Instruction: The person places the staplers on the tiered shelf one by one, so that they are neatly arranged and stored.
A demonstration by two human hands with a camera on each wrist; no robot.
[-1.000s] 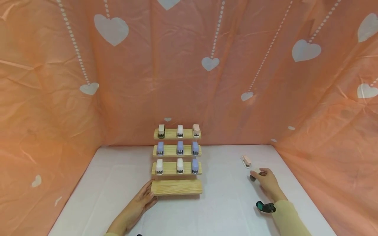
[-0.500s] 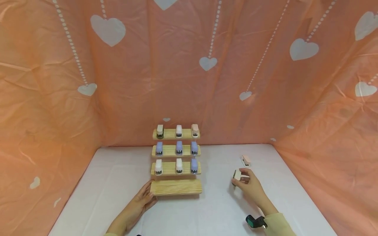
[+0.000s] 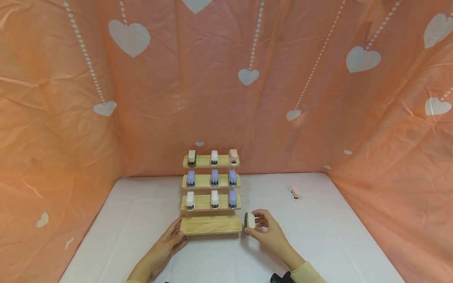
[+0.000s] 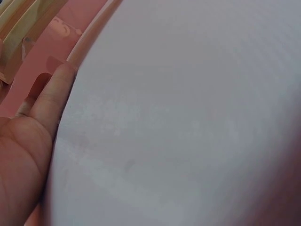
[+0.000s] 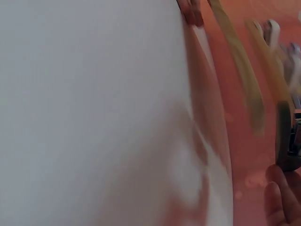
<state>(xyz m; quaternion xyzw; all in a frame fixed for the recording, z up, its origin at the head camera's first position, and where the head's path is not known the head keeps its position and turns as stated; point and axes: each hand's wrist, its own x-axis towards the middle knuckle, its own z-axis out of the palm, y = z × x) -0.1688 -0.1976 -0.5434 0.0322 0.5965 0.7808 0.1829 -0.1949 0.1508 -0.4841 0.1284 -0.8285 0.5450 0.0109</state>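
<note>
A tiered wooden display rack (image 3: 211,225) stands on the white-covered table, left of the middle in the head view. My left hand (image 3: 170,240) holds the left end of its lowest board, thumb at the front. Between thumb and fingers my right hand (image 3: 270,234) pinches a cream mini stapler (image 3: 251,220) with a dark base, just off the board's right end. That dark stapler base (image 5: 283,136) shows at the right edge of the right wrist view. The lowest board is bare. Each higher tier bears three mini staplers, among them a lilac stapler (image 3: 232,199) and a white stapler (image 3: 214,199).
A pink mini stapler (image 3: 295,192) lies on the table (image 3: 329,228) at the right. Orange cloth (image 3: 159,98) with pale hearts hangs at the back and both sides. A black wrist device (image 3: 281,277) shows by the right sleeve.
My right hand has lifted the cream stapler from beside the pink one and carried it left to the rack's right end. The left hand stays on the rack.
</note>
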